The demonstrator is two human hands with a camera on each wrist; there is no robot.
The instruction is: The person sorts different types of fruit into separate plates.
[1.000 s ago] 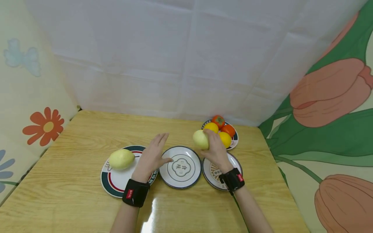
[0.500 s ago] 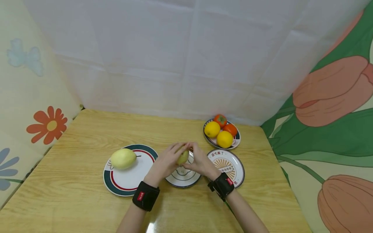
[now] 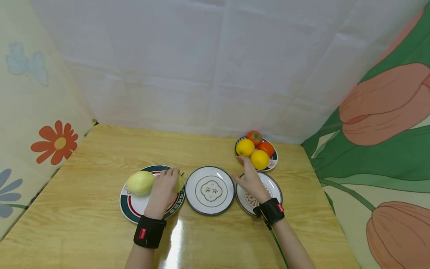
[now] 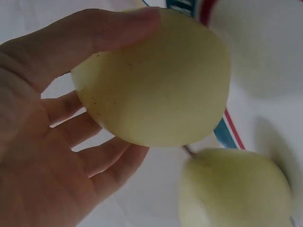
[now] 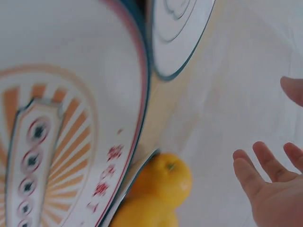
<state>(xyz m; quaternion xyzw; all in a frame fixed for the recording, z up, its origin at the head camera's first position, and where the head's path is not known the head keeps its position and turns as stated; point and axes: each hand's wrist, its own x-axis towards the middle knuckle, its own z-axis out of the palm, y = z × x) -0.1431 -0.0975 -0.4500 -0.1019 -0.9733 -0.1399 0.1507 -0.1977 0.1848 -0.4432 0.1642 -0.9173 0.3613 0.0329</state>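
Note:
My left hand grips a pale yellow-green pear over the green-rimmed plate at the left. Thumb and fingers wrap round the pear in the left wrist view; in the head view the hand covers most of it. Beside it on that plate lies another pear. My right hand holds nothing; its fingers are spread above the sunburst-patterned plate, near the fruit plate behind. In the right wrist view the right fingertips stand apart from the plates.
Between the hands lies a white plate with dark lettering. At the back right a small plate bears lemons and orange-red persimmons. A white cloth hangs behind the wooden table.
The pear has passed from my right hand to my left over the middle plate. My left hand has carried it left over the green-rimmed plate; my right hand has drawn back to the right.

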